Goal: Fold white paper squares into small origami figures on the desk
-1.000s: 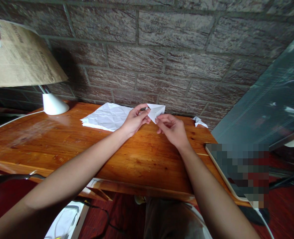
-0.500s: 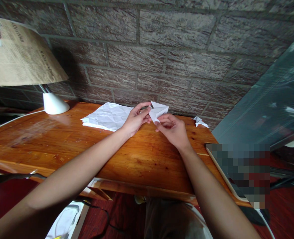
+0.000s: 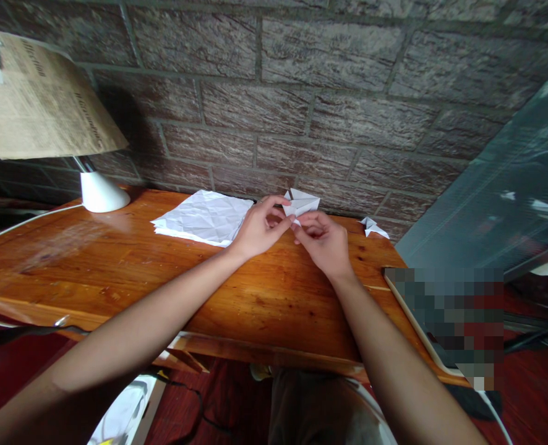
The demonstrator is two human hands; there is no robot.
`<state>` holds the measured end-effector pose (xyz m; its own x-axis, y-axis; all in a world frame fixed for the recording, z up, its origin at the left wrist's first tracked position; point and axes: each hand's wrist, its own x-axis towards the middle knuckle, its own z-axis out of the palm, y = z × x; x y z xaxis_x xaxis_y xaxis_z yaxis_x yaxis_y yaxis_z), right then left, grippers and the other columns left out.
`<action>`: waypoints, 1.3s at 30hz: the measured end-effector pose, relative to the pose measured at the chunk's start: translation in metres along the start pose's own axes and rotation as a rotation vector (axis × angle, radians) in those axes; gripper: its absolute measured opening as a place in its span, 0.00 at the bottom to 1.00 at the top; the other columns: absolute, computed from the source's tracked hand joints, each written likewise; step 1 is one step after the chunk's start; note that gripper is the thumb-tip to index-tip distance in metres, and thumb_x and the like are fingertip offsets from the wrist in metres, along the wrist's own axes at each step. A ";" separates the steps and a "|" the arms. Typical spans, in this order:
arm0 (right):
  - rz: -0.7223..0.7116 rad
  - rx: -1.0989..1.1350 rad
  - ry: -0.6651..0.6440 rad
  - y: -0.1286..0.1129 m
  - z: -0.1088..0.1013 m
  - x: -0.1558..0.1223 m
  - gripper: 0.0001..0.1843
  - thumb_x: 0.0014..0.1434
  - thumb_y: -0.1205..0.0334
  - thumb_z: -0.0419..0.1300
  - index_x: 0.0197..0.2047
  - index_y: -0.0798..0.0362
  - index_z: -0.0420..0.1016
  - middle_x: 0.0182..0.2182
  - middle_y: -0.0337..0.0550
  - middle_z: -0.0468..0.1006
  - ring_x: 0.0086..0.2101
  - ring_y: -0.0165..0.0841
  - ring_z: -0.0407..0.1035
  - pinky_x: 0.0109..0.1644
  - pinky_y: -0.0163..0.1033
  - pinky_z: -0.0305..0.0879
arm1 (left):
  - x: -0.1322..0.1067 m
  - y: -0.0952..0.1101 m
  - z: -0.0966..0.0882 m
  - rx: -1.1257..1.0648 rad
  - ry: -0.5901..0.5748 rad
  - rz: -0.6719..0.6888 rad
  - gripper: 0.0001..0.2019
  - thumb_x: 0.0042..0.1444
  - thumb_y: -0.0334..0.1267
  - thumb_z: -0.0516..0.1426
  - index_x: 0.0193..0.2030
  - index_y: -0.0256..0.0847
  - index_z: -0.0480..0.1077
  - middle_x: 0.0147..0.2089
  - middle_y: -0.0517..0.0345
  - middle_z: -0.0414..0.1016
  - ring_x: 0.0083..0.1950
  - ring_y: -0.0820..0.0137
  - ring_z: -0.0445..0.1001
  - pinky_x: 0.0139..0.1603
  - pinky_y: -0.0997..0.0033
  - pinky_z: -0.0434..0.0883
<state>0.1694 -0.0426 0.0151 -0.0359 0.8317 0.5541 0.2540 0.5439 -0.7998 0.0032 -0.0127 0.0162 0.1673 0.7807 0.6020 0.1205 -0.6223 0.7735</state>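
Observation:
A small piece of folded white paper (image 3: 304, 202) is held up over the back of the wooden desk, its pointed flaps spread. My left hand (image 3: 263, 227) grips its left side and lower tip between thumb and fingers. From the other side, my right hand (image 3: 323, 242) pinches the lower edge, with thumb and forefinger close to the left thumb. Part of the paper is hidden behind the fingertips. Beside my left hand lies a stack of creased white paper sheets (image 3: 200, 216). To the right of my right hand rests a small folded paper figure (image 3: 373, 228).
A lamp with a newspaper-covered shade (image 3: 46, 99) and white base (image 3: 102, 193) stands at the left. A tablet-like device (image 3: 417, 321), blurred out, lies at the desk's right edge with a cable. The brick wall (image 3: 278, 99) rises behind the desk (image 3: 255, 303).
The folded paper has shifted slightly right and tilted. My left hand has moved right and turned, bringing its thumb down to the lower tip beside the right thumb.

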 end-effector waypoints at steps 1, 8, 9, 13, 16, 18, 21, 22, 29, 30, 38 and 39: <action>0.001 -0.005 0.007 0.000 0.000 0.000 0.13 0.56 0.50 0.68 0.38 0.50 0.74 0.37 0.43 0.85 0.25 0.31 0.77 0.29 0.35 0.73 | 0.000 0.000 0.000 -0.005 -0.003 -0.010 0.13 0.56 0.39 0.64 0.47 0.41 0.72 0.45 0.53 0.78 0.40 0.71 0.79 0.38 0.77 0.73; -0.028 -0.126 0.003 -0.003 0.000 -0.002 0.11 0.57 0.52 0.66 0.39 0.49 0.72 0.34 0.41 0.85 0.23 0.30 0.75 0.28 0.35 0.70 | 0.001 0.002 -0.002 0.003 0.004 -0.090 0.14 0.51 0.34 0.65 0.46 0.41 0.73 0.30 0.60 0.79 0.32 0.69 0.80 0.35 0.75 0.73; -0.037 -0.139 -0.002 -0.004 0.000 -0.002 0.11 0.57 0.53 0.65 0.39 0.48 0.72 0.34 0.41 0.85 0.23 0.30 0.75 0.27 0.35 0.70 | 0.001 0.002 -0.003 0.007 0.005 -0.098 0.15 0.50 0.32 0.65 0.46 0.40 0.73 0.29 0.61 0.79 0.31 0.69 0.80 0.34 0.75 0.73; -0.037 -0.115 -0.011 -0.005 0.001 -0.003 0.10 0.58 0.53 0.65 0.40 0.48 0.71 0.35 0.41 0.85 0.23 0.31 0.76 0.27 0.35 0.69 | 0.001 0.000 -0.002 -0.021 0.017 -0.104 0.16 0.48 0.29 0.64 0.45 0.40 0.74 0.30 0.61 0.79 0.31 0.69 0.80 0.35 0.75 0.73; -0.034 -0.109 0.003 -0.005 0.002 -0.003 0.11 0.58 0.53 0.64 0.39 0.48 0.71 0.36 0.41 0.84 0.24 0.31 0.76 0.27 0.35 0.69 | 0.002 -0.002 -0.001 -0.069 0.030 -0.109 0.16 0.47 0.29 0.65 0.44 0.39 0.75 0.33 0.60 0.81 0.33 0.69 0.81 0.37 0.74 0.74; -0.037 -0.118 0.015 -0.004 0.002 -0.003 0.11 0.58 0.53 0.64 0.40 0.48 0.71 0.37 0.41 0.84 0.23 0.30 0.76 0.27 0.35 0.69 | 0.002 -0.002 0.000 -0.089 0.040 -0.120 0.16 0.46 0.30 0.65 0.44 0.39 0.75 0.35 0.59 0.81 0.34 0.69 0.81 0.38 0.74 0.74; -0.041 -0.120 0.020 -0.003 0.003 -0.003 0.12 0.59 0.52 0.65 0.43 0.48 0.72 0.37 0.41 0.84 0.23 0.30 0.76 0.27 0.35 0.71 | 0.004 -0.002 0.000 -0.111 0.053 -0.141 0.16 0.46 0.31 0.65 0.44 0.38 0.76 0.36 0.57 0.82 0.35 0.68 0.81 0.38 0.74 0.73; -0.043 -0.121 0.021 -0.002 0.002 -0.003 0.13 0.59 0.52 0.65 0.44 0.48 0.72 0.37 0.41 0.84 0.23 0.31 0.76 0.27 0.35 0.71 | 0.004 -0.001 0.000 -0.118 0.054 -0.147 0.15 0.47 0.32 0.65 0.44 0.38 0.76 0.36 0.57 0.82 0.35 0.68 0.81 0.38 0.73 0.73; -0.060 -0.219 0.005 -0.002 0.000 -0.003 0.18 0.61 0.54 0.63 0.54 0.46 0.74 0.38 0.40 0.85 0.25 0.32 0.77 0.31 0.37 0.74 | 0.005 -0.002 0.000 -0.159 0.054 -0.169 0.14 0.45 0.31 0.66 0.42 0.38 0.76 0.39 0.56 0.83 0.34 0.70 0.80 0.38 0.73 0.74; -0.068 -0.257 -0.005 -0.002 -0.001 -0.003 0.19 0.61 0.55 0.63 0.55 0.45 0.74 0.38 0.40 0.85 0.25 0.32 0.77 0.32 0.37 0.74 | 0.005 -0.002 0.000 -0.146 0.055 -0.165 0.14 0.46 0.31 0.65 0.42 0.39 0.76 0.38 0.56 0.83 0.34 0.70 0.80 0.38 0.73 0.74; -0.107 -0.477 -0.003 -0.001 -0.001 -0.002 0.18 0.60 0.59 0.63 0.55 0.47 0.74 0.34 0.39 0.84 0.28 0.35 0.78 0.37 0.38 0.71 | -0.002 -0.001 0.000 0.036 0.001 -0.118 0.17 0.46 0.28 0.64 0.46 0.40 0.77 0.31 0.59 0.82 0.34 0.67 0.82 0.39 0.71 0.74; -0.107 -0.479 0.005 -0.001 -0.001 -0.002 0.16 0.61 0.58 0.63 0.52 0.47 0.74 0.34 0.39 0.84 0.28 0.35 0.78 0.37 0.38 0.71 | -0.002 -0.001 0.000 0.047 0.005 -0.120 0.17 0.46 0.28 0.64 0.46 0.40 0.77 0.31 0.59 0.82 0.33 0.66 0.82 0.39 0.71 0.74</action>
<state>0.1707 -0.0449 0.0148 -0.0812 0.7729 0.6293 0.6651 0.5123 -0.5434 0.0031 -0.0135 0.0147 0.1441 0.8501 0.5066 0.1852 -0.5260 0.8300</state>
